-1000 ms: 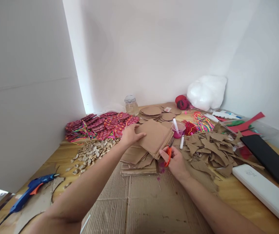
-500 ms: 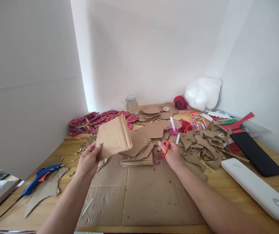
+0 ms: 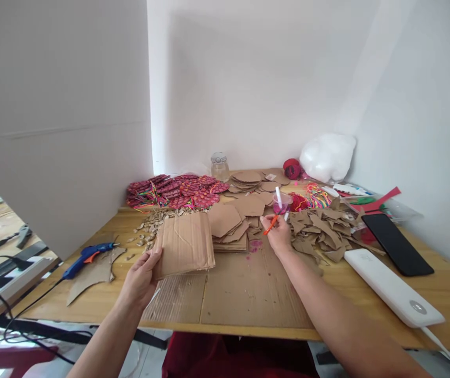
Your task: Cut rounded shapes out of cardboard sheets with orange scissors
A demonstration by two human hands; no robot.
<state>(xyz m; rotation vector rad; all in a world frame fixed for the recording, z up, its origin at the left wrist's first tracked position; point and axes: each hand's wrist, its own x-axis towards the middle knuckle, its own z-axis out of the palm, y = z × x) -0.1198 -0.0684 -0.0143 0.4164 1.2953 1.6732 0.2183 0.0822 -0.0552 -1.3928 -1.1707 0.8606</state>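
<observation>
My left hand (image 3: 144, 273) grips the left edge of a square piece of cardboard (image 3: 185, 244), holding it tilted above the table, thumb on top. In my right hand (image 3: 279, 236) is a pair of scissors with orange handles (image 3: 271, 224); the blades point away and are partly hidden. Between the hands lies a stack of cut cardboard pieces (image 3: 228, 231). Just beyond my right hand stands a small clear cup (image 3: 284, 202) with pink contents and a white stick-like marker (image 3: 278, 195) in it.
A blue glue gun (image 3: 89, 258) lies at left on a cardboard scrap. Pink woven pieces (image 3: 181, 190), a glass jar (image 3: 220, 168) and cardboard discs (image 3: 244, 179) sit at the back. At right are cardboard scraps (image 3: 323, 231), a black phone (image 3: 398, 244) and a white power strip (image 3: 392, 286).
The cardboard square in my left hand has come lower and turned flatter toward me. My right hand has tilted the scissors over. The view has shifted, showing more of the table's front edge.
</observation>
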